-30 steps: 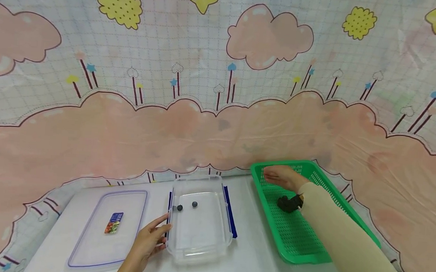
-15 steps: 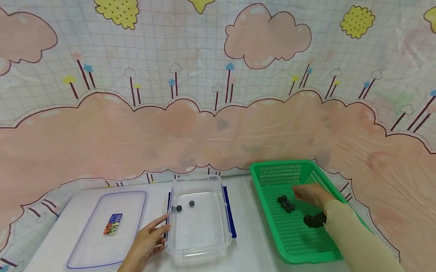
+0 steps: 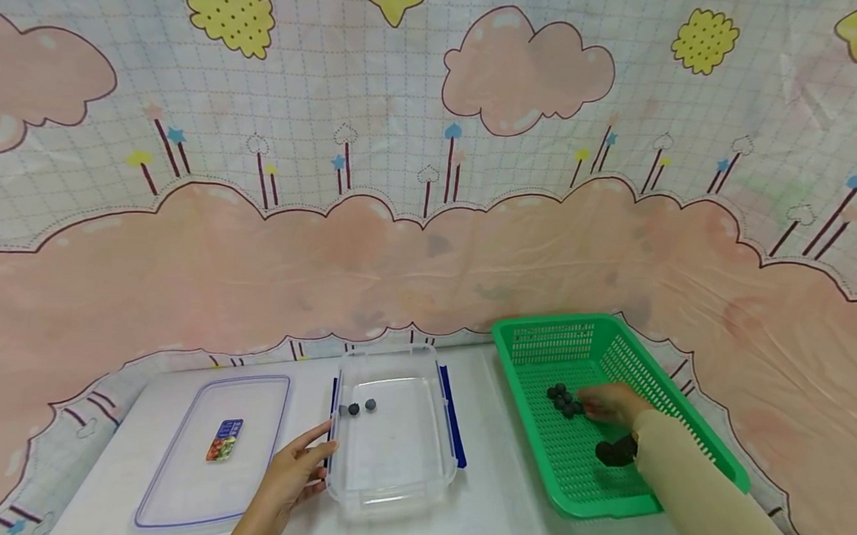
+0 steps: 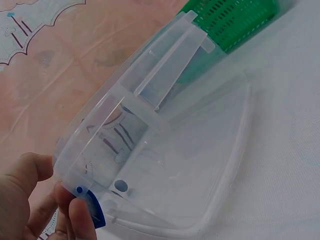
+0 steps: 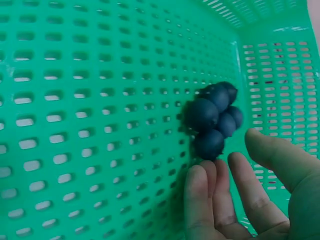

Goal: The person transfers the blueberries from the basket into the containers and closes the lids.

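My left hand (image 3: 291, 472) grips the left side of a clear plastic box (image 3: 388, 498); in the left wrist view its thumb and fingers (image 4: 82, 220) hold the wall beside a blue latch (image 4: 95, 210). Two blueberries lie in the box, a darker one (image 3: 354, 409) and another one (image 3: 370, 405) close to its right. My right hand (image 3: 615, 404) reaches down inside the green basket (image 3: 561, 501). Several blueberries (image 5: 212, 117) sit clustered there. In the right wrist view the right fingers are extended and spread, fingertips (image 5: 205, 172) right at the nearest berry, nothing between them and the thumb.
A clear lid (image 3: 186, 490) with a blue rim and a printed label (image 3: 225, 440) lies left of the box on the white table (image 3: 488, 500). A blue side latch (image 3: 452, 416) hangs out on the box's right. Patterned cloth (image 3: 413, 275) rises behind the table.
My right hand has moved right off the blueberries, uncovering them, then lowered to their right side. One berry in the box has rolled left towards the other. My left hand keeps its hold.
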Available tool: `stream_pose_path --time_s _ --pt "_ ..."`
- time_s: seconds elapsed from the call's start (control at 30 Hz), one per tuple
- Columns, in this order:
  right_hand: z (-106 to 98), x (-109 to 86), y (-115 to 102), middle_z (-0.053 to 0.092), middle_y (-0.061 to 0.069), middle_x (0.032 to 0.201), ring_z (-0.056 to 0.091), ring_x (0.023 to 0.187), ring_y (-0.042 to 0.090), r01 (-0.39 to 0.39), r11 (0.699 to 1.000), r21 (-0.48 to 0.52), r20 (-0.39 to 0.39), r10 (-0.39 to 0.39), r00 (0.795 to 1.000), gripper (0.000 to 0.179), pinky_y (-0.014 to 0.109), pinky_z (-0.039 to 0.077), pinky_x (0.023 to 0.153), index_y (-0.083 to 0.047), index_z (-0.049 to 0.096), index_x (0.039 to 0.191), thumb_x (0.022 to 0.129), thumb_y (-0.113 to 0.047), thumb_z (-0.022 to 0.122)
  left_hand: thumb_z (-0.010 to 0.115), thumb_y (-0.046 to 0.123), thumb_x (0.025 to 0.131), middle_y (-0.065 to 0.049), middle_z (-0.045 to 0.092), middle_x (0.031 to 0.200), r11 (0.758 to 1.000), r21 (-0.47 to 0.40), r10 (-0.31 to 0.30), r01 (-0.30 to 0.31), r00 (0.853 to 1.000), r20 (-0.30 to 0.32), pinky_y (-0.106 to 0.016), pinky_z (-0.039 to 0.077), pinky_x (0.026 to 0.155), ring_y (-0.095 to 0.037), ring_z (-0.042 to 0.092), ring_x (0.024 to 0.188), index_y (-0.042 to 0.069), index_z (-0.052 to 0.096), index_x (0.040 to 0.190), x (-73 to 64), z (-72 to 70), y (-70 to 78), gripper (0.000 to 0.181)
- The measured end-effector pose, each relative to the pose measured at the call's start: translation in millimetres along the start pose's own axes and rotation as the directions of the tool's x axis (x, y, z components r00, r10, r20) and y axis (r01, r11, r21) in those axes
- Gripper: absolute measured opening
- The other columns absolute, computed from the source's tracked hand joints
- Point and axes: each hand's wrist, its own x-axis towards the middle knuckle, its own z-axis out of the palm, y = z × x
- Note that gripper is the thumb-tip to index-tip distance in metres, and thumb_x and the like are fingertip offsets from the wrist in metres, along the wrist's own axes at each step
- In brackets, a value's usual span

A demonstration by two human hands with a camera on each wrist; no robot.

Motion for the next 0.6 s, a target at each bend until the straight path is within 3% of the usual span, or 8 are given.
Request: stream_pose_path --time_s 0.27,0.37,0.47,0.6 --pt "8 -0.2 2 0.061 0.023 0.11 0.058 0.11 0.039 -0.005 0.997 -0.074 -0.052 0.002 0.999 0.046 0.037 0.055 0.09 0.022 0.049 0.124 0.091 -0.005 0.065 0.067 0.023 0.093 -0.001 0.058 0.085 1.0 -0.003 -0.001 0.001 1.0 -0.001 -0.024 0.051 0.056 -0.009 0.055 0.062 0.01 0.048 0.145 0.1 -0.2 0.3 0.057" --pt "11 1.2 3 0.061 0.023 0.107 0.059 0.109 0.04 -0.01 0.996 -0.09 -0.085 0.002 0.996 0.043 0.038 0.056 0.09 0.022 0.052 0.12 0.09 -0.005 0.067 0.067 0.023 0.093 -0.002 0.058 0.085 1.0 -0.004 -0.003 0.003 1.0 -0.002 -0.024 0.051 0.057 -0.009 0.055 0.062 0.009 0.048 0.145 -0.1 -0.3 0.7 0.058" --pt "13 3.3 5 0.056 0.026 0.111 0.06 0.107 0.038 -0.018 0.994 -0.105 -0.109 0.006 0.994 0.041 0.036 0.056 0.088 0.021 0.053 0.118 0.089 -0.005 0.068 0.068 0.024 0.092 -0.001 0.058 0.084 1.0 -0.004 -0.003 0.003 1.0 -0.004 -0.024 0.051 0.056 -0.009 0.054 0.062 0.009 0.048 0.145 -0.3 -0.4 0.9 0.058" --pt "15 3.8 7 0.045 0.036 0.127 0.052 0.118 0.045 -0.01 0.993 -0.115 -0.112 -0.003 0.994 0.043 0.036 0.056 0.089 0.022 0.051 0.119 0.089 -0.004 0.067 0.069 0.023 0.091 -0.001 0.058 0.083 1.0 -0.008 0.004 -0.004 1.0 -0.006 -0.023 0.05 0.055 -0.008 0.054 0.061 0.008 0.049 0.144 -0.2 0.1 0.5 0.059"
